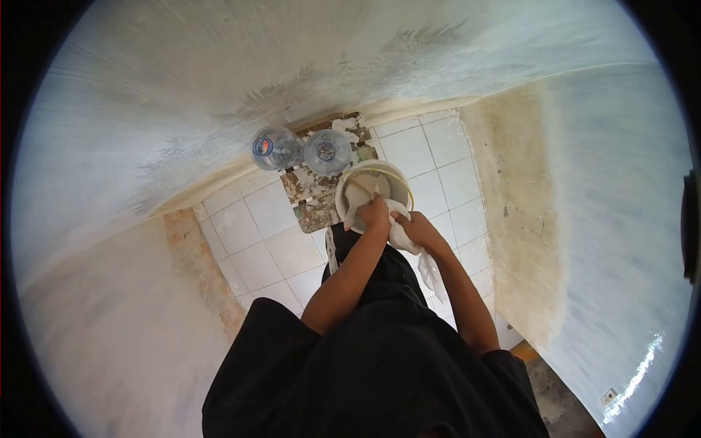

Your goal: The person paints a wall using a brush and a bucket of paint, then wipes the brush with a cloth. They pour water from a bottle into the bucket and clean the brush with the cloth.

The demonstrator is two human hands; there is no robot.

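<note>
A pale bucket with a yellowish handle stands in front of me, with light-coloured contents inside. Over its near rim, my left hand has its fingers closed on a white cloth. Just to the right, my right hand grips the same cloth, which hangs down beside my right forearm. The cloth partly covers the bucket's near rim, and some fingertips are hidden in its folds.
Two clear plastic bottles stand on a worn, stained low platform behind the bucket. White tiles cover the floor. Stained walls enclose the space, and a wall socket is at lower right.
</note>
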